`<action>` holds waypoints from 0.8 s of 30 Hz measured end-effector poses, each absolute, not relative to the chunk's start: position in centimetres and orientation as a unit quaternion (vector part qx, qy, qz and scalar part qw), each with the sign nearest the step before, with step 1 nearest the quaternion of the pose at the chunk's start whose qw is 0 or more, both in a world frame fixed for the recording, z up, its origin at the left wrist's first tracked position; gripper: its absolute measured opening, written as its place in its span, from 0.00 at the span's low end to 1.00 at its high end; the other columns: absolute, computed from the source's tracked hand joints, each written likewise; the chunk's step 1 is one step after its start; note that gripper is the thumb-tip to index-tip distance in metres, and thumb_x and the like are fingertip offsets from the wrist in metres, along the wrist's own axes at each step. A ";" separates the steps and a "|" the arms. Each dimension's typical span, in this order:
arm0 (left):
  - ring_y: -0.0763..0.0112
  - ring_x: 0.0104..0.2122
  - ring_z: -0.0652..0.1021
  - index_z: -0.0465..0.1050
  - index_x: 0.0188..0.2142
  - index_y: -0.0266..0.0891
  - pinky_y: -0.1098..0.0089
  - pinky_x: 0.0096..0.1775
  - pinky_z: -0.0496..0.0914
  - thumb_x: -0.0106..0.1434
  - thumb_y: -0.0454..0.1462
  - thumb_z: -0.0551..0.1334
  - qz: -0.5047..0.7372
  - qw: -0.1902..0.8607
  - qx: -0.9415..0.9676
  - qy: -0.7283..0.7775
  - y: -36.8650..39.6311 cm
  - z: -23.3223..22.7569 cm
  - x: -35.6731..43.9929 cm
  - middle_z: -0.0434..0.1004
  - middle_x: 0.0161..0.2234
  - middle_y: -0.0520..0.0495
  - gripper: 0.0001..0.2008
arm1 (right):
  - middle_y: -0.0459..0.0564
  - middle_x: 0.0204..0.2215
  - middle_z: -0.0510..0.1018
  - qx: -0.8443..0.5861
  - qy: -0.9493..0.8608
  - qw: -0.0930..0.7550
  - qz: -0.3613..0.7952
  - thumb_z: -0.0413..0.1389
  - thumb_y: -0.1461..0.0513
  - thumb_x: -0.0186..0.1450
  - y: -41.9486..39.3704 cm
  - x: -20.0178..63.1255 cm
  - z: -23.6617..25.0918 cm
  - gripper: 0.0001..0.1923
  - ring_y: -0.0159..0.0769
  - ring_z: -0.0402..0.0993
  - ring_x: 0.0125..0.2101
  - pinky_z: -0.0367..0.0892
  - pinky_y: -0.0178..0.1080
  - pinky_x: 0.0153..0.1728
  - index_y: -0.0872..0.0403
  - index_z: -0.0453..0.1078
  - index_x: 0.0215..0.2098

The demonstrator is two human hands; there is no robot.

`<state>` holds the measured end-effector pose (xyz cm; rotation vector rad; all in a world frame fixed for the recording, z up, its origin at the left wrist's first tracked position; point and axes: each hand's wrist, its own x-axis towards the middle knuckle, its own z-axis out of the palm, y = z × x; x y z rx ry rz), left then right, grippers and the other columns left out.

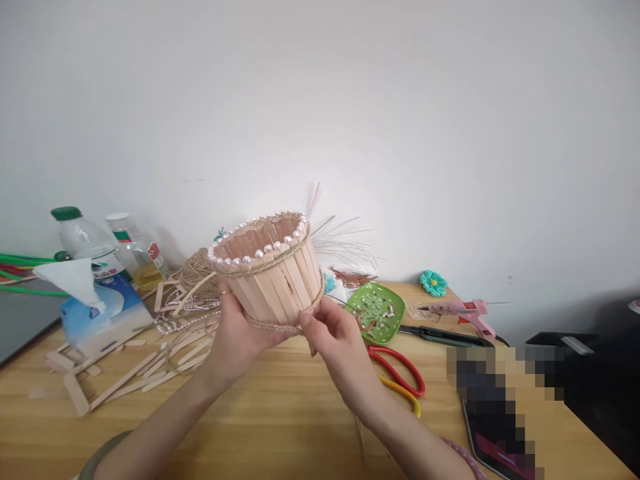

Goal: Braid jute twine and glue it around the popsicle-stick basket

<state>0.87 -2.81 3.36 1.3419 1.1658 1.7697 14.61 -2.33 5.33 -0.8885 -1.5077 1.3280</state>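
Note:
A round basket of upright wooden craft sticks (273, 290) is held tilted above the table, its opening partly towards me. Pearl beads (259, 253) line its rim, and twine (265, 267) runs round it just below them. More twine circles the lower edge. My left hand (237, 337) is closed round the basket's left side and underside, its fingers partly hidden behind it. At the lower right, my right hand (333, 327) pinches the twine against the bottom edge between thumb and fingers.
Red and yellow scissors (420, 380), a green dish (395, 327) of small bits, a pink glue gun (475, 313) and a phone (493, 440) are on the right. Loose sticks (120, 387), a tissue pack (107, 313), bottles (80, 233) and a twine ball (197, 273) are left.

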 end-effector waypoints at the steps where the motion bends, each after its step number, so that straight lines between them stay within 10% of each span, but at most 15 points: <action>1: 0.54 0.45 0.74 0.51 0.53 0.43 0.60 0.43 0.70 0.35 0.35 0.74 0.670 0.310 0.511 0.441 -2.8 3.5 0.9 0.71 0.44 0.45 0.48 | 0.42 0.20 0.60 -0.359 -0.613 0.451 0.540 0.52 0.58 0.55 -2.3 14.6 5.3 0.09 0.27 0.55 0.22 0.53 0.31 0.21 0.54 0.57 0.22; 12: 0.57 0.48 0.72 0.58 0.45 0.43 0.61 0.48 0.67 0.39 0.38 0.73 0.692 0.383 0.478 0.382 -2.2 1.7 -0.1 0.71 0.43 0.49 0.35 | 0.42 0.21 0.68 -0.315 -0.669 0.438 0.512 0.53 0.64 0.54 -1.8 15.3 5.3 0.02 0.28 0.63 0.23 0.58 0.32 0.25 0.55 0.66 0.26; 24: 0.57 0.51 0.69 0.56 0.53 0.46 0.56 0.53 0.63 0.38 0.42 0.74 0.684 0.467 0.411 0.380 -2.8 2.7 0.2 0.68 0.51 0.46 0.44 | 0.44 0.17 0.68 -0.355 -0.704 0.465 0.404 0.46 0.56 0.66 -1.5 18.4 5.5 0.19 0.28 0.64 0.19 0.60 0.32 0.23 0.55 0.63 0.21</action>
